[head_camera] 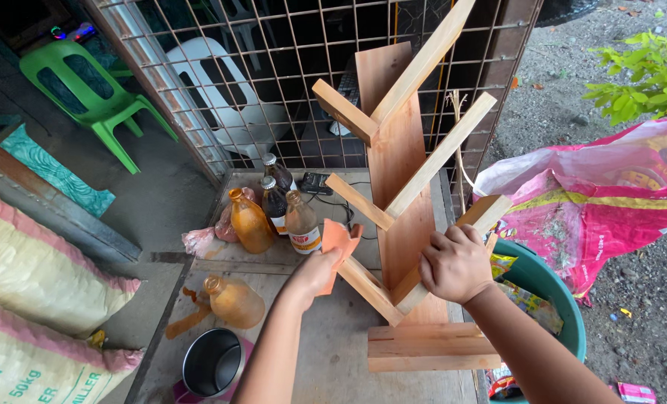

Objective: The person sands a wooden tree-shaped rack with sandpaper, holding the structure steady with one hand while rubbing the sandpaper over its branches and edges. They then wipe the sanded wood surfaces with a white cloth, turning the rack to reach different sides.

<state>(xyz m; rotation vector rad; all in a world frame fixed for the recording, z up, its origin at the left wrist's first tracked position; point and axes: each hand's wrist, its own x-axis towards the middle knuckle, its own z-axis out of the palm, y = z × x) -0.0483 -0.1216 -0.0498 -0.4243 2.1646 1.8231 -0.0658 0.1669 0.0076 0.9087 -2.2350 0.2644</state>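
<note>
- Four glass bottles (277,209) stand clustered on the tabletop (333,352), at ten o'clock from its middle.
- A round amber bottle (234,301) stands at nine o'clock, near the edge.
- A steel bowl (213,363) sits at seven o'clock.
- A green plastic chair (94,93) stands at far ten o'clock behind the wire grille (273,82).
- A pink sack (603,198) rests at three o'clock over a teal tub (554,288).

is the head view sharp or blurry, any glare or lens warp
Head view: sharp across both hands, the left hand on an orange sanding sheet, the right hand on the wooden rack; soft daylight, faint shadows; slight glare on the steel cup; wide-angle bending at the edges.
</note>
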